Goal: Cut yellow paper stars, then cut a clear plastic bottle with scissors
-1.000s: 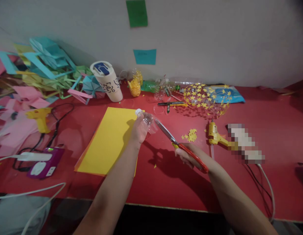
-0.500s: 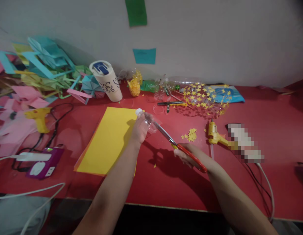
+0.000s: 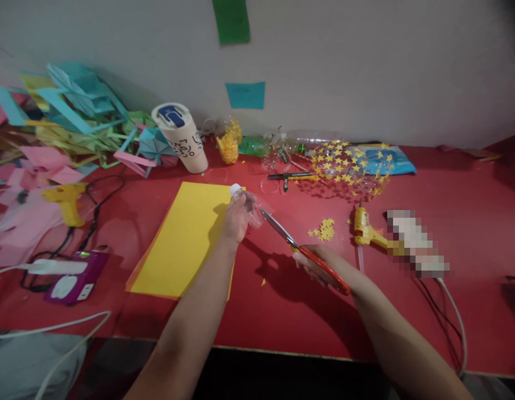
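Observation:
A clear plastic bottle piece (image 3: 258, 213) with a white cap is held in my left hand (image 3: 237, 218), above the right edge of a yellow paper stack (image 3: 182, 239). My right hand (image 3: 318, 265) grips red-handled scissors (image 3: 324, 268). Their blades point up and left, with the tips at the side of the clear plastic. Whether the tips touch it is hard to tell. A small pile of yellow stars (image 3: 326, 229) lies on the red table (image 3: 290, 328), above my right hand.
Yellow glue guns lie at right (image 3: 362, 228) and left (image 3: 68, 201). A white tumbler (image 3: 184, 141), clear bottles and a star-covered plastic form (image 3: 349, 169) stand or lie along the wall. Folded paper shapes (image 3: 86, 100) fill the back left. A purple power strip (image 3: 76, 278) and cables lie left.
The clear plastic has turned slightly in my left hand. The scissors have shifted a little to the left, and their blades look closed together in both frames.

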Motion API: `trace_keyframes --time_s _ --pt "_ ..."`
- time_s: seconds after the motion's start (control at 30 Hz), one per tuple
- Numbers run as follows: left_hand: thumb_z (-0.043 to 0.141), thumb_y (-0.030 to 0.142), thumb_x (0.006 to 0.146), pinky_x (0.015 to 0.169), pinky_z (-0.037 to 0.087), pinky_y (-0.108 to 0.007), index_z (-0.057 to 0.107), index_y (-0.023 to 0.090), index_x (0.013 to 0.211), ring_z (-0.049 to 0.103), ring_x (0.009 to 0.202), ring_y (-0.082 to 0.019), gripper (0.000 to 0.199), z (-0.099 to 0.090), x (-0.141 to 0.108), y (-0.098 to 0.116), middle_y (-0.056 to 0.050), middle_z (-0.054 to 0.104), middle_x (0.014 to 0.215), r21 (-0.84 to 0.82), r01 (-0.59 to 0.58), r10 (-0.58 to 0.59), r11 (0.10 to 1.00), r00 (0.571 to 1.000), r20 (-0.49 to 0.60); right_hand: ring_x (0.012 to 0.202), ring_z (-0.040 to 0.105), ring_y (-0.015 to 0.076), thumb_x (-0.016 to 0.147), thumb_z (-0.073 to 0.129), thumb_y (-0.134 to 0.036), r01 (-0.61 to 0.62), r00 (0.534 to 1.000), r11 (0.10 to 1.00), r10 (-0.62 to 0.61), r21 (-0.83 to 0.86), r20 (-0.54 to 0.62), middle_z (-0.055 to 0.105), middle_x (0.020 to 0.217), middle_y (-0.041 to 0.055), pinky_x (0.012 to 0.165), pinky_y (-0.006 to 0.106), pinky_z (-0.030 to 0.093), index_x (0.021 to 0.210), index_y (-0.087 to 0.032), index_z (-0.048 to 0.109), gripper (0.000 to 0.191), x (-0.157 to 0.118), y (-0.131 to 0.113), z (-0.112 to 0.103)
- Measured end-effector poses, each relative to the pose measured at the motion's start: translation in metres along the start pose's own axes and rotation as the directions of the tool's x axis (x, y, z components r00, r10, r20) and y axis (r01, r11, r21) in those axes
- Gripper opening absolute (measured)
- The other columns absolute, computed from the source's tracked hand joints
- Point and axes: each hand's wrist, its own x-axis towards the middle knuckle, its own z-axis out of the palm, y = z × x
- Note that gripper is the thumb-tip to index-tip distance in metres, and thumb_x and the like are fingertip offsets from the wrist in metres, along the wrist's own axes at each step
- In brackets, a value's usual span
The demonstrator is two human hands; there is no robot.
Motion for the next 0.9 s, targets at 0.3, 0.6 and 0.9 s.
trace_keyframes --time_s 0.3,0.6,0.9 --pt "0.072 0.032 0.078 0.067 0.042 -0.027 0.060 0.020 0.078 0.056 0.066 -0.011 0.017 -0.001 0.001 0.000 0.000 0.063 0.074 -0.013 -0.006 0.006 1.000 1.000 0.010 0.036 0.038 0.0064 0.081 0.057 -0.070 -0.017 1.000 0.999 0.017 0.028 -0.006 0.038 0.047 -0.0094 0.037 0.020 0.031 0.068 -0.022 0.044 0.052 0.000 0.001 0.002" --pt "0.072 0.034 0.076 0.069 0.043 -0.026 0.061 0.020 0.078 0.055 0.068 -0.011 0.018 -0.003 0.001 0.001 0.000 0.062 0.074 -0.030 -0.041 0.042 0.999 0.999 0.025 0.033 0.037 0.0065 0.078 0.058 -0.071 -0.073 0.997 0.997 0.073 0.021 -0.029 0.035 0.043 -0.0104 0.036 0.020 0.032 0.065 -0.023 0.041 0.053 0.004 -0.001 0.008" --pt "0.075 0.034 0.075 0.073 0.041 -0.029 0.059 0.021 0.082 0.054 0.072 -0.013 0.022 0.002 -0.001 -0.008 0.000 0.058 0.077 0.043 -0.073 0.071 0.996 0.996 0.045 0.039 0.042 0.0083 0.087 0.048 -0.068 0.075 0.997 0.995 -0.076 -0.068 -0.025 0.040 0.049 -0.0081 0.042 0.022 0.031 0.069 -0.022 0.043 0.050 0.004 0.010 0.007"
